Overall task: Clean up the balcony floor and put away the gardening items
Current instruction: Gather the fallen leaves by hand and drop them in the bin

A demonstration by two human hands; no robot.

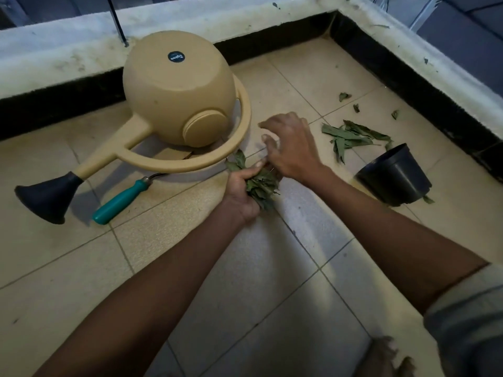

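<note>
- Here we hold a bunch of leaves just above the tiled floor, close to the loop handle of the watering can.
- Our left hand grips that bunch, fingers curled tight round it, thumb lying along the top.
- Our right hand hovers just over the bunch, back up, fingers bent downward and loosely spread; whether the tips pinch a leaf we cannot tell.
- To the right, a pile of loose leaves lies flat on the tiles, with a few small scraps beyond it toward the wall.
- Near that pile a black plant pot lies tipped on its side, mouth facing the pile.
- To the left, a tan watering can lies overturned, its black rose pointing lower left.
- A hand tool with a teal handle lies on the floor beside the can's spout, its metal end tucked under the handle ring.
- A low parapet wall borders the floor on two sides.
</note>
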